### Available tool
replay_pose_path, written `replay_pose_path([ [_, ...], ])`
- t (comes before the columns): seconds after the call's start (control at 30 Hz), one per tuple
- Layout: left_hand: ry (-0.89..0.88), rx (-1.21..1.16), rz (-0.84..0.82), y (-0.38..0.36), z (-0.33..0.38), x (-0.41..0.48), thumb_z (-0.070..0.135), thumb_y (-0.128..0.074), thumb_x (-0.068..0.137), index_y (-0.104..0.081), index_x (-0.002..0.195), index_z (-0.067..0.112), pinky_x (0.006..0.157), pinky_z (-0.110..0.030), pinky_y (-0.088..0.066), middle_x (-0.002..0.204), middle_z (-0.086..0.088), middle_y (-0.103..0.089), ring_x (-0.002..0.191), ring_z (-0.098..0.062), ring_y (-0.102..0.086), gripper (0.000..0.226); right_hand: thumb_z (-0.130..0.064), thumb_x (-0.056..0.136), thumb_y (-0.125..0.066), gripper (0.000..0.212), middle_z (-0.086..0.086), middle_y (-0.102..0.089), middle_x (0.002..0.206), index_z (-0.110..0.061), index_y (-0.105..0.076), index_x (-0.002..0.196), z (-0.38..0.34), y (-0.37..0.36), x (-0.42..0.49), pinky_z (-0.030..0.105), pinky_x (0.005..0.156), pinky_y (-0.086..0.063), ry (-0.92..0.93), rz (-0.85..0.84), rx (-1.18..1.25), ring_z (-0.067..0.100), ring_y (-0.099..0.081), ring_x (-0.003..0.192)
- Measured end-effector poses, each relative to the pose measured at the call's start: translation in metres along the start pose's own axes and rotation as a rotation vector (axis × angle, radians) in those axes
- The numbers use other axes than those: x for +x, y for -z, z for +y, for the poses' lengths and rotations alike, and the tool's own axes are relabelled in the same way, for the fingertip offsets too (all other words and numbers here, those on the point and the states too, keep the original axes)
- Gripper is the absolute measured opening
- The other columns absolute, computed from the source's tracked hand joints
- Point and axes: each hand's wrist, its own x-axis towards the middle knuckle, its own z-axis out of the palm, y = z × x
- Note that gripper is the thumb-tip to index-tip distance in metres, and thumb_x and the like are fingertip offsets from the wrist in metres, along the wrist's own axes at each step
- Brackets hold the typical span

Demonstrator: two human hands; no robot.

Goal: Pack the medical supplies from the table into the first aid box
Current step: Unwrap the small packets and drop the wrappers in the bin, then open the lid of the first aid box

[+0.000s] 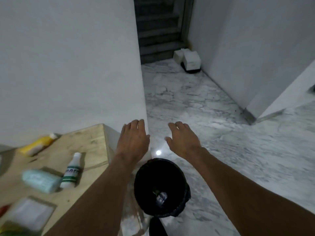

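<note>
Fingers (135, 124) relaxed beyond black bin (185, 193)

On the table (90, 140) at our left lie a far bottle (38, 144), a near bottle (71, 170) and a pack (40, 181) beside it. Right of the table stands a bin (144, 181).

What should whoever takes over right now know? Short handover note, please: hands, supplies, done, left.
Left hand: open, empty, held out past the table's right edge.
Right hand: open, empty, over the floor beyond the black bin.
On the table: yellow bottle lying at the back, white bottle with green bands lying beside a pale green packet, and a flat white packet nearest, blurred.
Done: cannot tell; the first aid box is out of view.
Left: at least these four supplies to pack.
</note>
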Motion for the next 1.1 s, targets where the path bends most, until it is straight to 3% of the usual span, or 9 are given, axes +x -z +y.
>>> replay_pose_path([
  [0.23, 0.039, 0.081, 0.2, 0.103, -0.015, -0.099, 0.031, -0.057, 0.093, -0.047, 0.133, 0.001, 0.099, -0.042, -0.04, 0.126, -0.019, -0.056, 0.112, -0.036, -0.054, 0.051, -0.038, 0.099, -0.051, 0.054, 0.013, -0.042, 0.145, -0.011, -0.038, 0.144, -0.077, 0.065, -0.07, 0.042, 0.106, -0.042, 0.134, 0.155, -0.016, 0.031, -0.039, 0.133],
  [0.5, 0.233, 0.101, 0.223, 0.152, -0.064, -0.267, 0.029, -0.063, 0.088, -0.057, 0.112, 0.002, 0.078, -0.043, -0.045, 0.108, -0.018, -0.061, 0.094, -0.039, -0.06, 0.037, -0.039, 0.098, -0.051, 0.052, 0.014, -0.045, 0.137, -0.011, -0.041, 0.141, -0.176, 0.055, -0.174, 0.038, 0.094, -0.044, 0.298, 0.125, -0.016, 0.032, -0.044, 0.125],
  [0.7, 0.33, 0.099, 0.19, 0.168, -0.127, -0.357, 0.033, -0.055, 0.093, -0.045, 0.133, 0.005, 0.09, -0.038, -0.042, 0.125, -0.013, -0.054, 0.11, -0.032, -0.054, 0.05, -0.039, 0.097, -0.052, 0.052, 0.013, -0.046, 0.134, -0.011, -0.042, 0.139, -0.27, 0.025, -0.215, 0.041, 0.095, -0.044, 0.378, 0.107, -0.005, 0.033, -0.045, 0.123],
  [1.1, 0.295, 0.116, 0.065, 0.181, -0.31, -0.476, 0.037, -0.053, 0.095, -0.048, 0.126, 0.008, 0.084, -0.036, -0.043, 0.12, -0.012, -0.055, 0.103, -0.03, -0.055, 0.043, -0.039, 0.096, -0.053, 0.047, 0.012, -0.049, 0.13, -0.013, -0.046, 0.135, -0.454, -0.06, -0.26, 0.042, 0.095, -0.046, 0.279, 0.056, 0.015, 0.033, -0.048, 0.123],
])
